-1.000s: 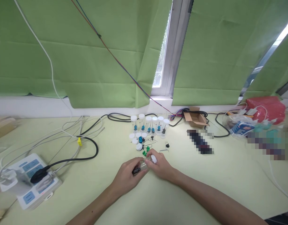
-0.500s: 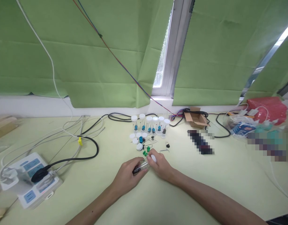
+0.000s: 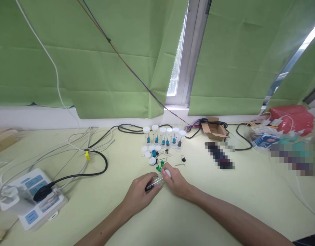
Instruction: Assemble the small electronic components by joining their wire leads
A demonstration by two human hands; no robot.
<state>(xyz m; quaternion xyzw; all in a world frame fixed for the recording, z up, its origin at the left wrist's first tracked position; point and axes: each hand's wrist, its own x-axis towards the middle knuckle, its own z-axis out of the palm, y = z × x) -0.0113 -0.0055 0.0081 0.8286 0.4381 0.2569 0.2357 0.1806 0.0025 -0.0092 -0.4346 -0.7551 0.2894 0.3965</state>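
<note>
Your right hand (image 3: 176,181) has shifted, pinching the white cap (image 3: 168,173); your left hand (image 3: 139,192) grips the seemingly closed tube (image 3: 156,182).

Left hand (image 3: 139,193) and right hand (image 3: 176,180) are bare; left forearm (image 3: 116,217) and right forearm (image 3: 224,208) also bare, slim, widening past the wrists. Small round spot (image 3: 101,233) marks left forearm.

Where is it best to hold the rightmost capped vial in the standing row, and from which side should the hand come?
I would pinch the upper clear body of the rightmost vial, just below its white cap, coming from the front right. It stands upright, and a neighbouring vial crowds its left side.
</note>
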